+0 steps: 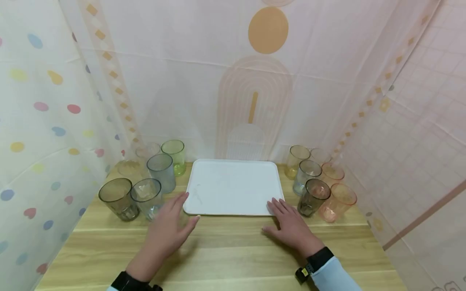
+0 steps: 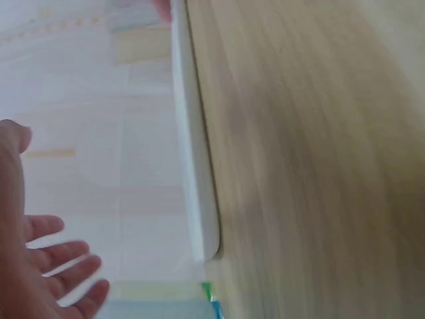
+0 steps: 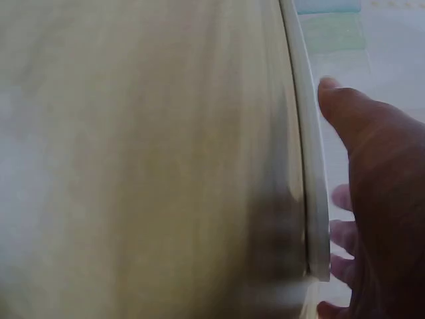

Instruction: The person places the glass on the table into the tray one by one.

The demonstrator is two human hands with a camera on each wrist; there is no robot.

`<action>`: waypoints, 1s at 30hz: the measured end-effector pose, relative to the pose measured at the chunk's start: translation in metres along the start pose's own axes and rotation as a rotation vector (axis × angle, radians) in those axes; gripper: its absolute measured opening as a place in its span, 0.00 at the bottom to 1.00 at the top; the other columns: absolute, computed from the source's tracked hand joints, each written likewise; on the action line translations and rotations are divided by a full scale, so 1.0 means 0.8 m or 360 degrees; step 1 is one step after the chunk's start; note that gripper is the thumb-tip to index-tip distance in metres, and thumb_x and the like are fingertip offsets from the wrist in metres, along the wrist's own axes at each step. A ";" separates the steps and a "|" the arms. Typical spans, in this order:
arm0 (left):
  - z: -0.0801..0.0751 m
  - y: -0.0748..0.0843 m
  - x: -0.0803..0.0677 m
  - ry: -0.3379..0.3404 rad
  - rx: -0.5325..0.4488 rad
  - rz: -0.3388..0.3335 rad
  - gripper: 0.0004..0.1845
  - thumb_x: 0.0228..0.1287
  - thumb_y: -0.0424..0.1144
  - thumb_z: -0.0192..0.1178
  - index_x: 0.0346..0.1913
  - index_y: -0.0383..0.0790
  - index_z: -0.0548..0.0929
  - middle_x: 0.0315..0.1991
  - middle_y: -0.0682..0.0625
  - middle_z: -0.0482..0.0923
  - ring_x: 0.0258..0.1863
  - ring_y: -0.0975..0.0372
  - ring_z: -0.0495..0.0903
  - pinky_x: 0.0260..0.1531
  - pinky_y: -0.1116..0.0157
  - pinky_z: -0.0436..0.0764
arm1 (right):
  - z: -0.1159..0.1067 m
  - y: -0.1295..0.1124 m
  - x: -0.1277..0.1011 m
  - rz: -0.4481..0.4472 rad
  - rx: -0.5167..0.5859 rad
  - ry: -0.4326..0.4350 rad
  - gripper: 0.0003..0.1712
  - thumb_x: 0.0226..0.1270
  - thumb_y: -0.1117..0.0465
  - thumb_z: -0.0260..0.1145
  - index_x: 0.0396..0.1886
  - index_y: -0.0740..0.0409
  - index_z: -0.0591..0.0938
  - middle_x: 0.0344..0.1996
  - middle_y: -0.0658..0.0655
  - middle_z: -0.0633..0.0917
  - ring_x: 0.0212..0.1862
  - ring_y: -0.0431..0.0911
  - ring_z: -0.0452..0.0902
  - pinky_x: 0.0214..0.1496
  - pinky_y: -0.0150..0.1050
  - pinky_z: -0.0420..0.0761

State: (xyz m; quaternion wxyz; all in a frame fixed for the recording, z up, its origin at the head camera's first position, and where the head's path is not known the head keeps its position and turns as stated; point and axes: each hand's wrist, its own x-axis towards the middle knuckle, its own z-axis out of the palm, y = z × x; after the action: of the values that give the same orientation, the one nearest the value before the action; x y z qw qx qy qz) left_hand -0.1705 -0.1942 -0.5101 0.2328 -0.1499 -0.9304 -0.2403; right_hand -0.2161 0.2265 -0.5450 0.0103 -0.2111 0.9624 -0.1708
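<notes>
A white rectangular tray lies flat on the wooden table, its long side facing me. My left hand hovers by the tray's front left corner, fingers spread and thumb apart, holding nothing. In the left wrist view, its fingers are relaxed beside the tray's pale rim. At the front right corner, the fingertips of my right hand overlap the tray's edge, with the fingers extended. The right wrist view shows the thumb just beyond the tray's rim.
Several tinted glasses stand left of the tray, including a brown glass, a blue-grey glass and a green glass. On the right are more, among them a dark brown glass and a pink glass. Patterned curtains surround the table.
</notes>
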 end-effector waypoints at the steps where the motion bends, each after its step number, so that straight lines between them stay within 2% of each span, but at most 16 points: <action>1: -0.006 -0.001 -0.003 0.0075 -0.0028 0.0011 0.41 0.69 0.52 0.75 0.77 0.33 0.76 0.72 0.34 0.78 0.69 0.36 0.78 0.67 0.34 0.79 | 0.001 0.000 -0.001 0.0000 -0.0006 -0.0002 0.55 0.75 0.25 0.66 0.89 0.50 0.66 0.88 0.57 0.62 0.88 0.62 0.52 0.83 0.73 0.59; 5: -0.033 -0.011 -0.017 0.0352 -0.0106 0.0009 0.33 0.61 0.44 0.78 0.67 0.36 0.83 0.62 0.39 0.85 0.61 0.42 0.83 0.58 0.41 0.83 | 0.004 0.003 -0.003 -0.0003 -0.0049 -0.0015 0.54 0.73 0.25 0.67 0.87 0.51 0.69 0.87 0.57 0.64 0.87 0.62 0.55 0.82 0.72 0.62; 7: -0.047 -0.020 -0.024 0.0476 -0.0129 -0.0025 0.29 0.60 0.41 0.78 0.63 0.35 0.85 0.58 0.41 0.86 0.56 0.47 0.84 0.56 0.53 0.83 | 0.006 0.005 -0.003 -0.0010 -0.0065 -0.0019 0.55 0.73 0.25 0.68 0.87 0.51 0.70 0.87 0.57 0.64 0.87 0.62 0.55 0.82 0.72 0.63; 10: -0.068 -0.041 -0.033 0.0679 -0.0155 -0.0120 0.23 0.60 0.36 0.76 0.57 0.31 0.86 0.52 0.40 0.85 0.48 0.54 0.81 0.50 0.70 0.76 | 0.007 0.006 -0.003 -0.0014 -0.0068 -0.0038 0.55 0.73 0.25 0.69 0.88 0.51 0.69 0.88 0.57 0.63 0.87 0.62 0.55 0.82 0.72 0.62; 12: -0.082 -0.057 -0.038 0.0809 -0.0154 -0.0204 0.21 0.62 0.34 0.74 0.55 0.28 0.86 0.49 0.37 0.82 0.44 0.58 0.77 0.48 0.77 0.70 | 0.006 0.006 -0.003 -0.0021 -0.0053 -0.0051 0.55 0.73 0.26 0.69 0.88 0.51 0.69 0.88 0.57 0.63 0.87 0.62 0.55 0.82 0.72 0.62; 14: -0.095 -0.077 -0.041 0.0904 -0.0128 -0.0264 0.22 0.63 0.36 0.71 0.56 0.25 0.83 0.47 0.33 0.79 0.43 0.56 0.73 0.47 0.75 0.66 | 0.004 0.005 -0.002 -0.0029 -0.0024 -0.0066 0.55 0.73 0.26 0.70 0.88 0.52 0.68 0.88 0.58 0.62 0.87 0.62 0.54 0.82 0.72 0.62; 16: -0.106 -0.098 -0.042 0.0947 -0.0084 -0.0287 0.28 0.63 0.40 0.70 0.61 0.24 0.80 0.49 0.29 0.75 0.46 0.49 0.71 0.51 0.68 0.66 | 0.002 0.004 -0.002 -0.0039 0.0004 -0.0069 0.55 0.72 0.28 0.71 0.88 0.53 0.68 0.88 0.59 0.63 0.87 0.63 0.54 0.82 0.73 0.62; 19: -0.116 -0.129 -0.038 0.0879 -0.0040 -0.0299 0.41 0.61 0.44 0.73 0.71 0.23 0.72 0.57 0.23 0.68 0.55 0.34 0.66 0.58 0.50 0.68 | 0.000 0.004 -0.001 -0.0044 0.0030 -0.0070 0.55 0.72 0.30 0.73 0.87 0.54 0.69 0.88 0.60 0.63 0.87 0.64 0.54 0.82 0.73 0.62; 20: -0.118 -0.138 -0.036 0.0826 -0.0047 -0.0343 0.45 0.61 0.44 0.74 0.75 0.24 0.69 0.61 0.21 0.66 0.58 0.32 0.65 0.59 0.43 0.68 | 0.000 0.004 -0.001 -0.0043 0.0029 -0.0075 0.55 0.72 0.30 0.73 0.87 0.54 0.69 0.88 0.60 0.62 0.87 0.64 0.54 0.82 0.73 0.61; 23: -0.120 -0.157 -0.031 0.0521 -0.0158 -0.0578 0.57 0.66 0.46 0.78 0.87 0.31 0.54 0.74 0.19 0.57 0.69 0.27 0.62 0.65 0.29 0.68 | 0.000 0.005 -0.001 -0.0037 0.0024 -0.0094 0.55 0.73 0.29 0.73 0.88 0.54 0.68 0.88 0.60 0.62 0.88 0.63 0.54 0.83 0.72 0.61; 26: -0.114 -0.169 -0.026 0.0214 -0.0341 -0.0844 0.65 0.72 0.49 0.76 0.90 0.35 0.36 0.83 0.20 0.46 0.78 0.24 0.56 0.72 0.24 0.63 | 0.001 0.006 -0.001 -0.0038 0.0020 -0.0103 0.55 0.73 0.29 0.72 0.88 0.54 0.67 0.88 0.59 0.61 0.88 0.63 0.53 0.83 0.72 0.60; 27: -0.111 -0.172 -0.024 0.0142 -0.0408 -0.0904 0.66 0.74 0.50 0.75 0.90 0.36 0.31 0.84 0.20 0.44 0.79 0.23 0.54 0.74 0.24 0.60 | 0.002 0.006 -0.001 -0.0043 0.0021 -0.0099 0.55 0.73 0.29 0.72 0.88 0.54 0.67 0.88 0.59 0.61 0.88 0.63 0.53 0.83 0.72 0.60; 30: -0.102 -0.179 -0.022 0.0078 -0.0560 -0.1003 0.68 0.75 0.50 0.74 0.89 0.39 0.26 0.84 0.22 0.45 0.80 0.25 0.53 0.78 0.27 0.58 | 0.004 0.008 -0.001 -0.0059 0.0029 -0.0088 0.55 0.74 0.29 0.71 0.88 0.54 0.67 0.88 0.60 0.61 0.88 0.63 0.52 0.84 0.72 0.59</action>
State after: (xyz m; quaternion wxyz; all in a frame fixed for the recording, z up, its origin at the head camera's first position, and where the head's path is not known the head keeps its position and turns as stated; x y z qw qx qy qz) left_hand -0.1823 -0.3592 -0.5096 0.1401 0.1123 -0.8694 -0.4604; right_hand -0.2179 0.2309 -0.5500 0.0358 -0.2335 0.9560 -0.1739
